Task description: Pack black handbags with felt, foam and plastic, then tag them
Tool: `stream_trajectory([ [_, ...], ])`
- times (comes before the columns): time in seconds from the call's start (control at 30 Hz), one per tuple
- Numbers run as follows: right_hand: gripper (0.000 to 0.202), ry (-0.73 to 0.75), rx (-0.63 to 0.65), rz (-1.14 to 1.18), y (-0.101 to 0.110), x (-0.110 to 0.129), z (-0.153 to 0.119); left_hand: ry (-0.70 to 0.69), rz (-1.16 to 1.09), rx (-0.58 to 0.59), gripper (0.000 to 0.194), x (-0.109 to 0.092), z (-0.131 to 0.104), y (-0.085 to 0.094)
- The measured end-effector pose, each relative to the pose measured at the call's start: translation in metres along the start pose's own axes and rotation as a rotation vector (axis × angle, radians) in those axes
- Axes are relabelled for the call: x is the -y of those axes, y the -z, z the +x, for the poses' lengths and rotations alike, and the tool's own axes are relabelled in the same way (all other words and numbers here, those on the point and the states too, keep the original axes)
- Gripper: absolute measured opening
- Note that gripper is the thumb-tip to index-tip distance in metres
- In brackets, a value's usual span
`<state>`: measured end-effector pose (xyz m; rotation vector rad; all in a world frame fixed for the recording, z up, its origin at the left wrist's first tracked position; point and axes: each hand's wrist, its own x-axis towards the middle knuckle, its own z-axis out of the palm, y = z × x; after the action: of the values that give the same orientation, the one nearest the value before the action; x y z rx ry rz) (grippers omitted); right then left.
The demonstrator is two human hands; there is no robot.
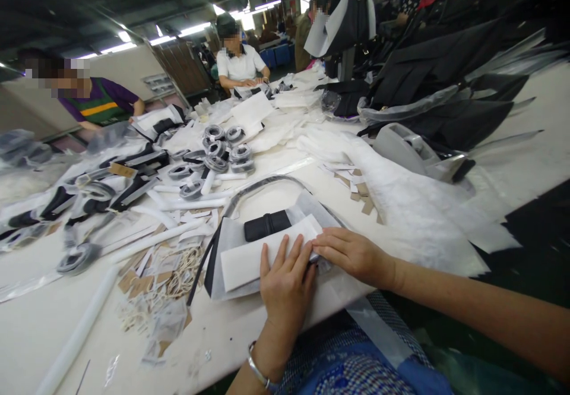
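A black handbag (215, 258) lies on the table in front of me, partly covered by thin white wrapping paper (238, 231). Its looped handle (267, 182) arches away from me, and a black strap piece (267, 225) shows on top. Across the bag rests a white foam sheet (249, 259). My left hand (287, 285) presses flat on this sheet with its fingers spread. At the sheet's right end my right hand (356, 256) has its fingers close together, gripping the edge; its thumb is mostly hidden.
Left of the bag lie tangled cords and tags (178, 276). Wrapped strap coils (218, 148) and white foam tubes (84, 329) spread farther out. Black bags (445, 116) are piled at right, near white paper sheets (401, 205). Two co-workers (240, 62) (102, 101) sit across the table.
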<state>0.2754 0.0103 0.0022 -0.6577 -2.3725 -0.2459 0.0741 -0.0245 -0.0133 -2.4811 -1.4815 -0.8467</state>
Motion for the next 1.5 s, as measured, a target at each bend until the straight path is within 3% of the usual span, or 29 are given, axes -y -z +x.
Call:
stream_trajectory([
  [0.13, 0.033, 0.040, 0.046, 0.056, 0.019, -0.001, -0.021, -0.048, 0.033, -0.047, 0.033, 0.001, -0.003, -0.004],
  [0.3, 0.058, -0.018, 0.270, 0.056, 0.047, 0.019, -0.080, -0.055, 0.007, -0.068, 0.032, 0.002, -0.002, -0.004],
  [0.37, 0.060, -0.024, 0.353, 0.076, 0.047, 0.032, -0.097, -0.055, -0.002, -0.071, 0.033, 0.002, -0.002, -0.004],
  [0.43, 0.056, -0.033, 0.334, 0.095, 0.039, 0.043, -0.105, -0.054, -0.011, -0.072, 0.033, 0.002, -0.002, -0.004],
  [0.6, 0.037, -0.119, 0.065, 0.222, 0.012, 0.062, -0.099, -0.053, -0.012, -0.068, 0.034, 0.002, -0.001, -0.003],
  [0.73, 0.030, -0.272, -0.016, 0.351, 0.012, 0.070, -0.085, -0.052, -0.009, -0.057, 0.034, 0.002, 0.000, -0.001],
  [1.0, 0.024, -0.609, 0.173, 0.417, 0.028, 0.066, -0.068, -0.032, -0.029, -0.041, 0.034, 0.002, 0.000, -0.001],
  [1.1, 0.040, -0.712, 0.253, 0.360, 0.024, 0.060, -0.069, -0.026, -0.037, -0.036, 0.035, 0.002, 0.000, -0.001],
  [1.23, 0.062, -0.668, 0.328, 0.218, 0.018, 0.058, -0.065, -0.020, -0.046, -0.028, 0.036, 0.002, 0.000, -0.001],
  [1.33, 0.069, -0.606, 0.311, 0.046, 0.017, 0.061, -0.060, -0.021, -0.048, -0.022, 0.037, 0.003, 0.000, -0.001],
  [1.4, 0.066, -0.566, 0.255, -0.046, 0.018, 0.062, -0.060, -0.021, -0.052, -0.020, 0.038, 0.003, -0.001, -0.001],
  [1.5, 0.045, -0.485, 0.109, -0.133, 0.016, 0.061, -0.063, -0.020, -0.059, -0.017, 0.038, 0.004, -0.001, -0.001],
])
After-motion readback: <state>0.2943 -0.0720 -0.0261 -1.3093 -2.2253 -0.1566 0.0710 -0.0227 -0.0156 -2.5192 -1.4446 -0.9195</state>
